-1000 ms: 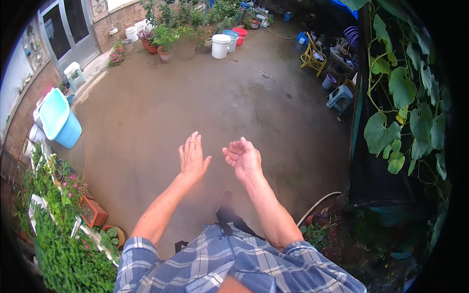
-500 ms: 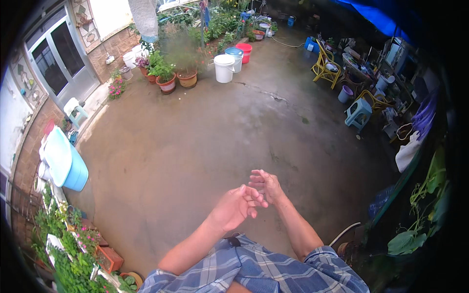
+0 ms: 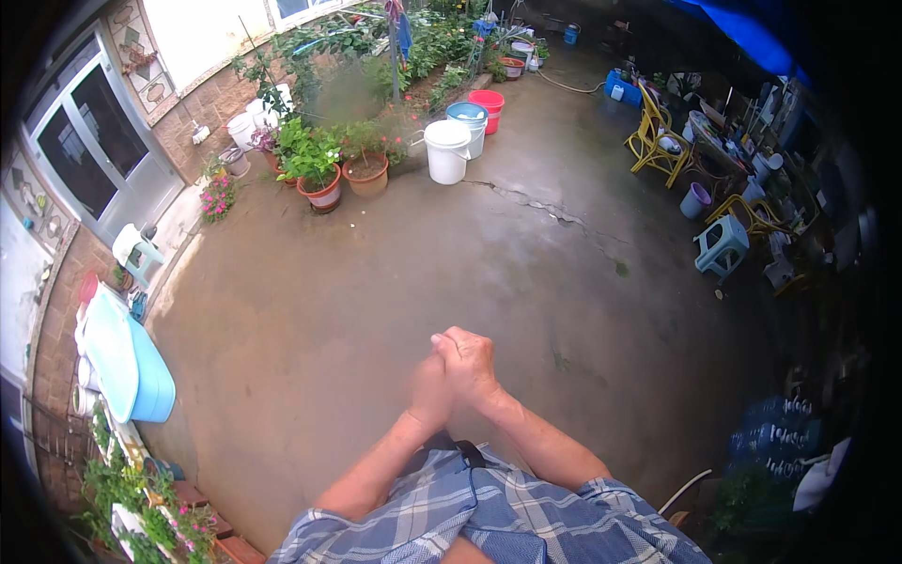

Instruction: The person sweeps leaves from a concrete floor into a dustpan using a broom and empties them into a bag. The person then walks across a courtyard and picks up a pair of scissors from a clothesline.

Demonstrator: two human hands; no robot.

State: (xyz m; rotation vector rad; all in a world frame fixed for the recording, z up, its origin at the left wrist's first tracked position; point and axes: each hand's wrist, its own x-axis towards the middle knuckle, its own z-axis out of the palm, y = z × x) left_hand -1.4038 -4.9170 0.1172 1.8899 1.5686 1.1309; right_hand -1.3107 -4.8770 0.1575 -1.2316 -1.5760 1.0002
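Observation:
My two hands meet in front of my body, above the wet concrete ground point(image 3: 310, 338). The fingers of my right hand point(image 3: 469, 361) are bent and closed over the upper part of my left hand point(image 3: 431, 387). My left hand is smeared by motion, and its fingers are mostly hidden behind the right one. Between the palms no object can be seen. Both forearms come up from short blue plaid sleeves.
Ahead stand a white bucket point(image 3: 445, 155), a red bucket point(image 3: 489, 108) and potted plants point(image 3: 321, 193). At left are a light blue tub point(image 3: 141, 362) and a small stool point(image 3: 138, 252). Right are a yellow chair point(image 3: 660, 141) and a blue stool point(image 3: 723, 246). A crack point(image 3: 536, 202) crosses the ground.
My hands were apart with fingers loosely curled; now they are pressed together, the right over the left. The view has shifted, so the surroundings sit lower in it.

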